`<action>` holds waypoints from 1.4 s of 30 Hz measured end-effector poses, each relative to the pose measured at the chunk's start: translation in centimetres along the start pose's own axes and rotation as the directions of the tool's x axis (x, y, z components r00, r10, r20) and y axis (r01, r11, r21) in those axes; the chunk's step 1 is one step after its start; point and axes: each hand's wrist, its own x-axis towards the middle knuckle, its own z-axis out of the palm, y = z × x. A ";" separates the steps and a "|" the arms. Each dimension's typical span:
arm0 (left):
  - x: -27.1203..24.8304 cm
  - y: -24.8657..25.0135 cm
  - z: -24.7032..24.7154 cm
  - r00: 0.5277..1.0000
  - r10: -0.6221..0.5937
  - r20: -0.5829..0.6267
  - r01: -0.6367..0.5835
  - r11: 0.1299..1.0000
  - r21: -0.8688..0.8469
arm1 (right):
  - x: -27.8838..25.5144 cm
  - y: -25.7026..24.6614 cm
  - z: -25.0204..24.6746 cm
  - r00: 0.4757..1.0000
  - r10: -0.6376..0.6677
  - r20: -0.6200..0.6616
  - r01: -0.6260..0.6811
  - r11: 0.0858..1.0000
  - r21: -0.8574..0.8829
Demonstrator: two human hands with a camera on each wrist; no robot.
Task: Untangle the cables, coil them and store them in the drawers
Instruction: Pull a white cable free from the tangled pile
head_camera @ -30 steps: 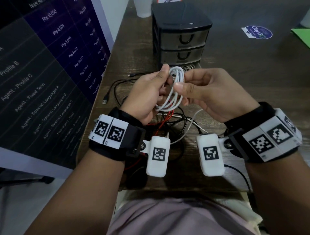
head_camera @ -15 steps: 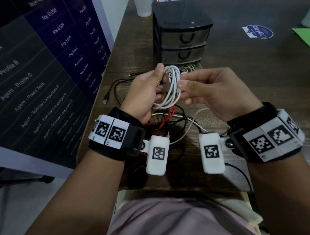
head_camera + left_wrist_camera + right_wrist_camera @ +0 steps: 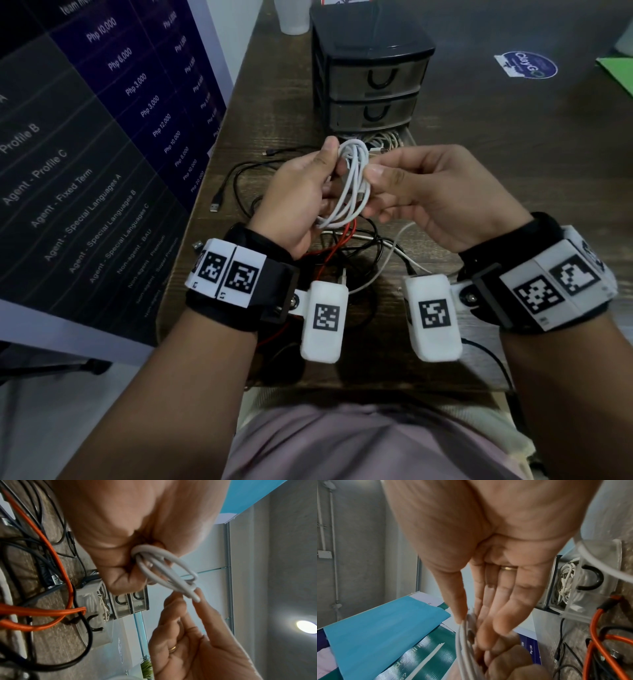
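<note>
The left hand (image 3: pixel 301 192) grips a coiled white cable (image 3: pixel 352 185), fingers curled round one side of the loops, and holds it up above the bench (image 3: pixel 513 144) in front of the drawer unit (image 3: pixel 371 73). The right hand (image 3: pixel 435 195) meets the coil from the other side: its thumb presses against the loops and its fingers reach behind them, only slightly bent, so it pinches the coil lightly. In the left wrist view the loops fan out from the left fist and the right fingertips (image 3: pixel 197 595) touch their far end.

Below the hands, a tangle of cables lies on the bench: an orange cable (image 3: pixel 65 574), several black cables (image 3: pixel 246 174) and a loose white cable (image 3: pixel 394 246), crossing one another. One black cable ends in a USB plug (image 3: pixel 215 207) near the left edge of the bench.

The drawer unit's upper two drawers are closed. Its bottom drawer (image 3: pixel 573 582) is pulled out and has white cables in it.
</note>
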 end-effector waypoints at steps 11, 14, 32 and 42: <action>0.4 -0.6 0.1 1.000 0.014 0.012 -0.015 0.999 0.031 | -0.4 -0.3 0.0 1.000 0.007 0.003 -0.007 1.000 -0.004; 0.5 -0.9 0.1 1.000 0.013 -0.018 -0.012 0.998 0.066 | -0.2 -0.2 -0.1 0.998 0.019 -0.057 -0.021 0.999 -0.035; 0.9 -0.5 -0.5 0.999 0.026 0.041 -0.028 0.998 0.052 | 0.0 0.4 -0.6 0.990 -0.072 0.119 0.066 0.996 0.056; 1.4 -0.8 -1.6 0.998 -0.010 0.064 0.016 0.995 -0.099 | -0.1 0.6 -0.2 0.988 -0.003 0.153 -0.016 0.992 0.125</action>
